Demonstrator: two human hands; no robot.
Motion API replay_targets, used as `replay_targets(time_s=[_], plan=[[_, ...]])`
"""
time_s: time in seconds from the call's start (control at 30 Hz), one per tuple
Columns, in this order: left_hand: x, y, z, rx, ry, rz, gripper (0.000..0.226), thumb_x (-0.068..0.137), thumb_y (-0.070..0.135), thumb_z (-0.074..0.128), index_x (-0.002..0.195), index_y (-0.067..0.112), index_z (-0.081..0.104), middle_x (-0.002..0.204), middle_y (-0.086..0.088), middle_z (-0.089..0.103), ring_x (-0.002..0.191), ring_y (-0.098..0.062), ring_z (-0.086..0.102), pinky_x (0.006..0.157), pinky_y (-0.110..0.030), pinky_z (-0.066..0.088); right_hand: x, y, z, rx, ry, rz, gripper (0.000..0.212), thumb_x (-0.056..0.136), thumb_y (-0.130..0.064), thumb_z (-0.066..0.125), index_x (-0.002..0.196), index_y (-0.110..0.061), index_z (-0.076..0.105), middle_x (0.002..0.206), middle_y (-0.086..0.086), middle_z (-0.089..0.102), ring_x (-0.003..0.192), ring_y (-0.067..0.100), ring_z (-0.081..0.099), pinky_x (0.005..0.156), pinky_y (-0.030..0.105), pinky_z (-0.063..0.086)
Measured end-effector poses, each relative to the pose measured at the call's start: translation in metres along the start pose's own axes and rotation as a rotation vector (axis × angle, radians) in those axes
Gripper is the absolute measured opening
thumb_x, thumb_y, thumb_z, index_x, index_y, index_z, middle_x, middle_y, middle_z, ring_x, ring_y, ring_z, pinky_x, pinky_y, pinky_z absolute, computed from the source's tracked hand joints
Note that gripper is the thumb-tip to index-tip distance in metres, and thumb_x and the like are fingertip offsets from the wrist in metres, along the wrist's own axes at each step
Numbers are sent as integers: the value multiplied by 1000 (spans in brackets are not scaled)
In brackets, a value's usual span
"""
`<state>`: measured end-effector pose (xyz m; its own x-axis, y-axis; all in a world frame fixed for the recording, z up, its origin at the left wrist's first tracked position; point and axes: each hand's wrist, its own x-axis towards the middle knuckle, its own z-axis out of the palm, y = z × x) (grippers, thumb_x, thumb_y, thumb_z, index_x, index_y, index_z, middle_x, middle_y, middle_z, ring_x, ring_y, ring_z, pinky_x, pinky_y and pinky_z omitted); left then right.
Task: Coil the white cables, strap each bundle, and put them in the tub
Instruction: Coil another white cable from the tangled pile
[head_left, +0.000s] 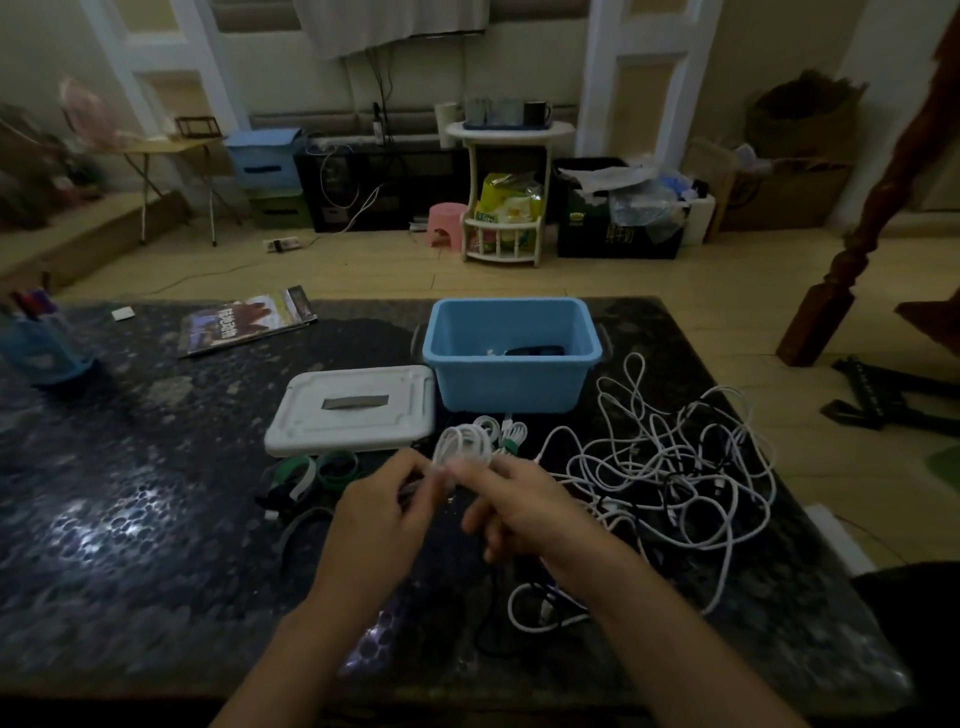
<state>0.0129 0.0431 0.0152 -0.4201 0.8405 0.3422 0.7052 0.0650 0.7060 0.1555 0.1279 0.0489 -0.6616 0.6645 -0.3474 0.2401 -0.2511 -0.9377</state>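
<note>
Both hands are up over the middle of the table (156, 467), holding a small white coil (464, 442) between them. The left hand (387, 512) pinches the bottom of the loops, and the right hand (511, 499) has thumb and fingers closed on the same spot, other fingers curled under. It's blurry, so I can't tell if a strap is already around it.

My take: keep the loops stacked flat and even, pinch hard where they cross, and wrap the strap snug right there so nothing springs loose.

The tub (511, 358) is at 12 o'clock from the hands, blue plastic, boxy with rounded corners, something dark inside. Its white lid (353, 410) lies at 10 o'clock. Straps (311, 475), green and whitish bands, sit at 9 o'clock. The tangle (670, 462) of thin, smooth, springy-looking cables sprawls at 3 o'clock. Two strapped bundles (501, 431) lie just behind the coil. The tabletop is dark, glossy and speckled.
</note>
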Motion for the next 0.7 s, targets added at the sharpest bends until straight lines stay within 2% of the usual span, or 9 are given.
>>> replay_targets(time_s=[0.1,0.17,0.3,0.37,0.47,0.57,0.7], plan=[[12,-7,1,-79,48,-156,25,97,30,59,73,23,61,69,13,66,64,-4,61,54,-15,41,1,0,1,3,8,-13,34,96,-47,60,112,-17,63,72,3,70,51,13,56,53,28,52],[22,-14,2,-134,52,-225,26,96,27,61,71,20,63,67,7,68,62,-5,61,59,-21,45,4,1,-4,-27,53,-19,26,100,-38,56,114,-16,61,67,3,69,48,14,55,49,25,50],[45,-19,20,-148,43,-291,30,93,26,67,66,13,65,55,1,64,51,-6,54,53,-25,40,9,6,-16,-176,147,-43,17,100,-32,53,105,-19,63,62,1,68,43,15,53,50,26,45],[61,-19,35,-58,28,-294,33,90,34,68,67,10,67,56,-3,61,56,-14,56,53,-31,37,9,9,-23,-252,188,-71,16,99,-32,54,98,-22,66,64,1,70,44,13,54,51,27,45],[88,-20,58,103,-70,-283,32,88,44,67,66,21,69,59,5,63,63,-14,61,53,-27,37,12,10,-38,-288,259,-110,15,98,-30,54,91,-25,66,65,0,71,45,11,56,53,29,48],[108,-28,84,211,-135,-313,38,88,45,68,59,21,63,56,4,60,62,-16,61,56,-27,39,14,5,-57,-229,330,-136,16,100,-29,53,94,-25,67,64,-1,71,45,10,55,52,28,49],[123,-33,106,245,-99,-367,41,90,45,66,62,14,64,60,0,60,67,-22,62,58,-29,39,14,0,-74,-197,381,-144,16,100,-28,53,96,-24,67,66,0,71,46,8,57,53,27,50]])
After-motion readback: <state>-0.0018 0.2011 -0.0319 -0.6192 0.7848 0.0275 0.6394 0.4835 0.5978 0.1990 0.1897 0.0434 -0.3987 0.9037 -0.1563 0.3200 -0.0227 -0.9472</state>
